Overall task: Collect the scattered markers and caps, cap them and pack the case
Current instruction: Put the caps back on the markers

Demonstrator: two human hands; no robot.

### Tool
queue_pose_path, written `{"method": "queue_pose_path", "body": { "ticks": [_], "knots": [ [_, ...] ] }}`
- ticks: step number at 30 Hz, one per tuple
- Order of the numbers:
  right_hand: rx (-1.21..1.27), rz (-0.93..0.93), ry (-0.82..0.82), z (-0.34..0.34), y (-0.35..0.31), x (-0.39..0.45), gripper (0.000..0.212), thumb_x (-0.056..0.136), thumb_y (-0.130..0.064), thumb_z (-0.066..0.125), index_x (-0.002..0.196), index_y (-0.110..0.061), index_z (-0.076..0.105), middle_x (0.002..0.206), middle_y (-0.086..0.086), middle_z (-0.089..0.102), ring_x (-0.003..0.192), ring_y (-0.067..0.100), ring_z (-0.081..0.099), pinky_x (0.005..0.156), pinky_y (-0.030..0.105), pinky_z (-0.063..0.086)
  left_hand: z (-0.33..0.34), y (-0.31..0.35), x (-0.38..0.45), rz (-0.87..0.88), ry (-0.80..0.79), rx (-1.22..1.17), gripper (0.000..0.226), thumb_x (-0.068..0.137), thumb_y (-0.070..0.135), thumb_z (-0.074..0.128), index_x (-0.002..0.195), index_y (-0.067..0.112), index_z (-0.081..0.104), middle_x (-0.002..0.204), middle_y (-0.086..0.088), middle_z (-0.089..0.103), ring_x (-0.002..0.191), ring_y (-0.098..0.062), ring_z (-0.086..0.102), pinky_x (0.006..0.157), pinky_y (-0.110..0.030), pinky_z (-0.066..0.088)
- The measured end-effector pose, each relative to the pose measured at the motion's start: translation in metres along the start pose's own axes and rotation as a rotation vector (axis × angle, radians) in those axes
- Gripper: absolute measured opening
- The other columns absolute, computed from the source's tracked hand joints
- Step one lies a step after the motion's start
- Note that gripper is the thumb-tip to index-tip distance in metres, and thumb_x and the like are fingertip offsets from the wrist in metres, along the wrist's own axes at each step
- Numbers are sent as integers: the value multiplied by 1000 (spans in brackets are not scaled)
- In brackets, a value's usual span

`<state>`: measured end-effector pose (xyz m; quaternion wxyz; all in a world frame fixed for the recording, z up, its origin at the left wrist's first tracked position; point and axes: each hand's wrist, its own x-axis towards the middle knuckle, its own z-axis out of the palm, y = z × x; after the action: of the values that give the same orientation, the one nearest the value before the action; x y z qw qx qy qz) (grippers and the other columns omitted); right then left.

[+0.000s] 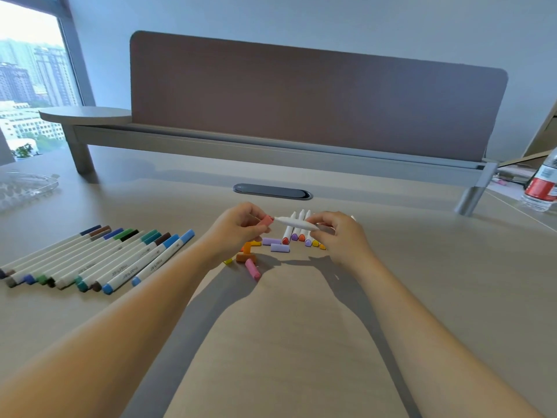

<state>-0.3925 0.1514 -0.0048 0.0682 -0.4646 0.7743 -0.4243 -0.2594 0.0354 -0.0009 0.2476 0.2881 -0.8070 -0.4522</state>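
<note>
My left hand (239, 229) pinches a salmon-pink cap (266, 221) right at the tip of a white marker (297, 223), which my right hand (339, 233) grips level above the desk. Behind and below it lie several white uncapped markers (297, 229) with red, purple and orange ends. Loose caps lie under my hands: two lilac ones (275, 244), orange ones (248, 251), a pink one (252, 268) and a small yellow one (228, 261). A row of capped markers (90, 260) lies at the left. A clear plastic case (24, 185) sits at the far left.
A raised shelf (211, 137) with a brown divider panel (316, 95) runs across the back of the desk. A dark cable hatch (272, 191) is just beyond my hands. A water bottle with a red label (542, 185) stands at the right edge.
</note>
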Motion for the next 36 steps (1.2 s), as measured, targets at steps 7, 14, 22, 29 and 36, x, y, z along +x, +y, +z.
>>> {"method": "queue_pose_path", "body": {
  "ticks": [7, 14, 22, 29, 36],
  "knots": [
    [-47, -13, -39, 0, -3, 0, 27, 90, -10, 56, 116, -9, 61, 117, 7, 57, 101, 19, 52, 76, 17, 38, -1, -5, 2, 45, 25, 113, 17, 88, 10, 54, 103, 3, 59, 87, -2, 55, 84, -17, 50, 67, -14, 41],
    [145, 42, -28, 1, -1, 4, 14, 89, -7, 56, 97, -2, 67, 72, -11, 53, 67, 3, 48, 60, 11, 37, -2, -5, 2, -33, 53, -63, 17, 89, 12, 51, 100, 0, 59, 71, 0, 53, 63, -10, 44, 59, -16, 40],
    [139, 19, -47, 12, -3, 7, 15, 89, -7, 57, 97, 0, 68, 79, 0, 57, 69, 8, 48, 61, 12, 37, 0, -8, 5, -121, 83, -26, 26, 95, 19, 41, 96, 0, 59, 66, -2, 47, 58, -10, 37, 56, -15, 35],
    [133, 41, -15, 15, -7, 11, 17, 90, -7, 54, 98, 2, 66, 72, -2, 52, 65, 5, 45, 58, 11, 35, 0, -4, 9, -116, 90, -63, 23, 95, 20, 42, 86, 6, 59, 63, -3, 43, 57, -11, 35, 53, -17, 33],
    [214, 65, 33, 22, -13, 14, 17, 91, -10, 54, 100, 0, 63, 70, -2, 52, 65, 8, 46, 57, 12, 36, -4, 1, 11, -22, 155, -243, 12, 94, 11, 42, 95, 6, 52, 79, -4, 56, 70, -10, 56, 70, -17, 47]
  ]
}}
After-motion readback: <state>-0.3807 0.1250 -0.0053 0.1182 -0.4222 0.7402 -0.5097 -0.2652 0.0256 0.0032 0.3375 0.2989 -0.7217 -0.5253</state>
